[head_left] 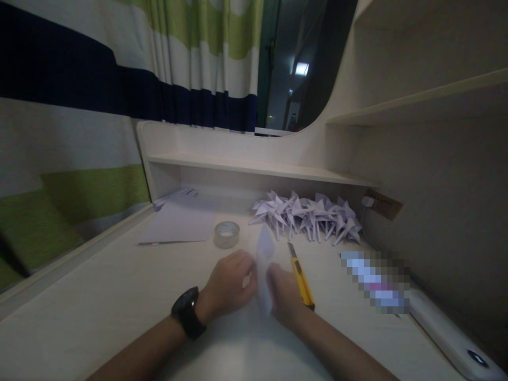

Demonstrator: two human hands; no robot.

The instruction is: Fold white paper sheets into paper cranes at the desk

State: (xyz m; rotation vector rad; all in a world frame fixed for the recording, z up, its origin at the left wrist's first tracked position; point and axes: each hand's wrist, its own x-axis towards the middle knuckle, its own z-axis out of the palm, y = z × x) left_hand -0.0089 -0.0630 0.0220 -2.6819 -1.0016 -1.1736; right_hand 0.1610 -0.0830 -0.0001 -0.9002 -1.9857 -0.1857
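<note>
A folded piece of white paper (263, 264) stands on edge between my two hands, pointed at its top and slightly blurred. My left hand (232, 280), with a black watch on its wrist, pinches the paper's left side. From the other side my right hand (284, 293) grips it, its fingers curled and partly hidden. Just right of that hand lies a yellow box cutter (302, 281) with its blade end pointing away from me. A roll of clear tape (226, 236) rests on the desk beyond my left hand.
Several folded paper pinwheel-like shapes (309, 214) are heaped at the back under the low shelf (254, 168). White paper sheets (178, 219) lie back left. On the right are a pixelated flat item (371, 280), a long white object (444, 333) and a wall socket (383, 203).
</note>
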